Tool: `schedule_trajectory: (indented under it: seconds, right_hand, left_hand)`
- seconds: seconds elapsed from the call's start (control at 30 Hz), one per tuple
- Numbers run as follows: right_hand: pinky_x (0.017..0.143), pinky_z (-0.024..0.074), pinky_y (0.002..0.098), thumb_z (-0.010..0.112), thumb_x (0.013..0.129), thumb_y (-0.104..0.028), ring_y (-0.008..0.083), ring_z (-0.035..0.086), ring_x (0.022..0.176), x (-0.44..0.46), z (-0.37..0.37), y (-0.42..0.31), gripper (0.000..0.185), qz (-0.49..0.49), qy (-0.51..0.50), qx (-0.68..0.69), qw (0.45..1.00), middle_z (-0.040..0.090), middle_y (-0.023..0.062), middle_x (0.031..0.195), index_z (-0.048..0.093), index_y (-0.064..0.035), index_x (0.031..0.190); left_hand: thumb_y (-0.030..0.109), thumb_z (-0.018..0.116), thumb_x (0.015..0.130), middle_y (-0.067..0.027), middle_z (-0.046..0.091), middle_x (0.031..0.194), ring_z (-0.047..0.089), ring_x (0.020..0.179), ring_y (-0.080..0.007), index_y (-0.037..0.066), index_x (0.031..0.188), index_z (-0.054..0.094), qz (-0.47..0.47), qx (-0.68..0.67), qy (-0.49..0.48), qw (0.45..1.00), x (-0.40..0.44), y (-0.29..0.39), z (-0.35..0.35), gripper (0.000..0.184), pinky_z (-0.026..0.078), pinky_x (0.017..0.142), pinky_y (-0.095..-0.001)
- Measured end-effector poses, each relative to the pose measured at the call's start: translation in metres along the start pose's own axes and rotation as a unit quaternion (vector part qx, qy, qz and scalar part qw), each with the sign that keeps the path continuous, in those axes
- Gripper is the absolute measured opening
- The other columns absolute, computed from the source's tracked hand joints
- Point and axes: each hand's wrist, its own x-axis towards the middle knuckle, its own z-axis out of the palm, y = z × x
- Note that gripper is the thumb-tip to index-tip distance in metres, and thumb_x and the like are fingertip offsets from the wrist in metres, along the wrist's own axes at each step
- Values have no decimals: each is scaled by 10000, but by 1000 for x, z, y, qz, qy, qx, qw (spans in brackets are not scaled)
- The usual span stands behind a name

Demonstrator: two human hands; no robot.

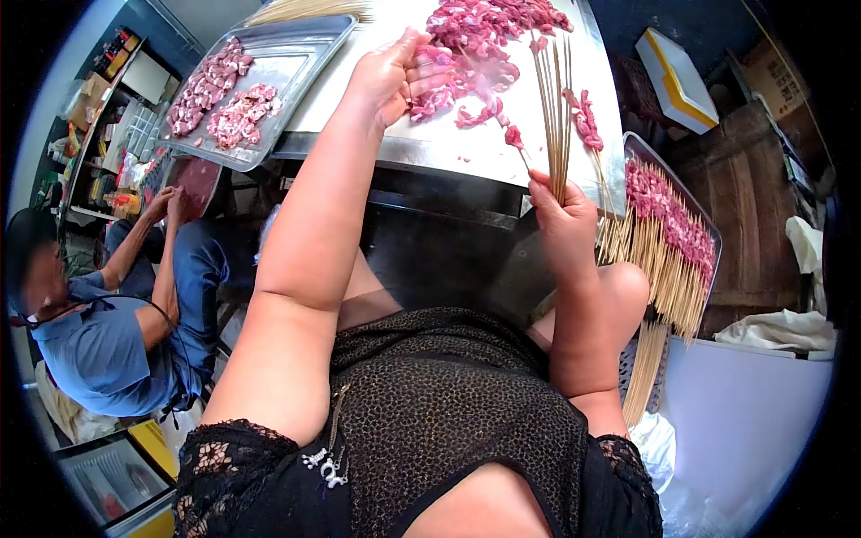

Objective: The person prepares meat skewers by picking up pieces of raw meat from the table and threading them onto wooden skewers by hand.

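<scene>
My right hand (565,218) is closed around a bundle of bamboo skewers (554,117), which point up and away over the white table. One skewer leans apart from the bundle, with a piece of raw meat (513,136) on its tip. My left hand (399,79) is at the near left edge of the loose raw meat (484,36), palm turned to the right and fingers stretched out over some pieces. Its fingertips are slightly blurred against the meat. A finished meat skewer (585,121) lies on the table to the right of the bundle.
A metal tray (305,76) with two heaps of meat stands at left. Another tray (713,242) at right holds rows of loaded skewers (668,233). More bare skewers (644,372) lie below it. A person (108,332) in blue sits at left, hands over a reddish container.
</scene>
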Motion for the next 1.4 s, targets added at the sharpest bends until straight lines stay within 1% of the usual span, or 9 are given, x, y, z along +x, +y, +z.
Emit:
schedule_trajectory:
  seconds: [0.23, 0.43, 0.53, 0.77, 0.83, 0.93, 1.07, 1.17, 1.4]
  right_hand:
    - [601, 390, 167, 644, 828, -69, 18, 472, 662, 1, 1, 7, 172, -24, -13, -72, 997, 566, -56, 727, 664, -7, 987]
    - [599, 394, 169, 640, 831, -85, 17, 471, 659, 1, 1, 4, 171, -16, -16, -84, 996, 571, -53, 728, 666, -12, 984]
    - [493, 290, 144, 617, 853, -75, -7, 407, 565, 0, 3, 3, 171, -33, -18, -88, 995, 533, -73, 700, 655, -19, 1010]
    - [518, 302, 154, 620, 851, -75, 0, 406, 587, 3, -4, 3, 167, -52, -18, -118, 991, 523, -78, 698, 655, -12, 1001]
    - [646, 423, 182, 649, 826, -89, 32, 515, 703, 6, -11, 3, 148, -50, -29, -118, 991, 621, -30, 771, 679, -18, 953]
    - [644, 427, 186, 649, 827, -86, 33, 517, 695, 8, -14, 5, 147, -75, -34, -114, 990, 618, -35, 763, 679, -19, 955]
    - [604, 414, 179, 647, 828, -83, 31, 508, 665, 4, -11, 2, 156, -72, -34, -142, 987, 605, -38, 741, 676, -16, 966]
    - [494, 323, 146, 634, 833, -75, 4, 440, 568, 3, -3, 6, 168, -4, -50, -32, 998, 571, -41, 696, 668, -11, 985]
    - [509, 316, 148, 598, 862, -68, 16, 432, 581, 0, 9, -3, 169, 21, -32, 11, 999, 527, -43, 689, 637, 26, 997]
  left_hand:
    - [21, 588, 846, -143, 633, 942, 654, 812, -219, -13, 1130, 515, 55, 45, -6, 997, -1, -3, -1, 295, 571, 722, -289]
    - [19, 586, 848, -154, 629, 985, 652, 827, -219, -20, 1132, 517, 59, 41, -19, 997, -3, 3, -1, 295, 568, 722, -285]
    - [23, 587, 849, -154, 628, 992, 650, 837, -215, -31, 1141, 519, 70, 48, -20, 996, -3, 3, -1, 305, 566, 730, -279]
    - [26, 594, 844, -162, 629, 1014, 649, 849, -209, -41, 1164, 513, 44, 61, -42, 996, -6, 8, -3, 337, 562, 737, -270]
    - [33, 597, 842, -162, 632, 1015, 652, 848, -207, -42, 1163, 513, 26, 65, -67, 995, -10, 11, -2, 340, 560, 738, -263]
    - [41, 601, 839, -159, 632, 1024, 655, 839, -205, -34, 1167, 517, -8, 64, -89, 994, -9, 15, -8, 347, 559, 732, -261]
    - [40, 602, 835, -160, 632, 1029, 658, 829, -208, -22, 1163, 528, -15, 79, -102, 992, -11, 17, -9, 342, 558, 730, -266]
    - [33, 602, 833, -165, 634, 1026, 658, 828, -208, -12, 1151, 540, -10, 92, -95, 991, -14, 15, -4, 327, 558, 729, -272]
    - [103, 581, 868, -186, 630, 1025, 643, 910, -254, -2, 1150, 526, 6, 101, -105, 989, -14, 0, 6, 306, 539, 810, -336]
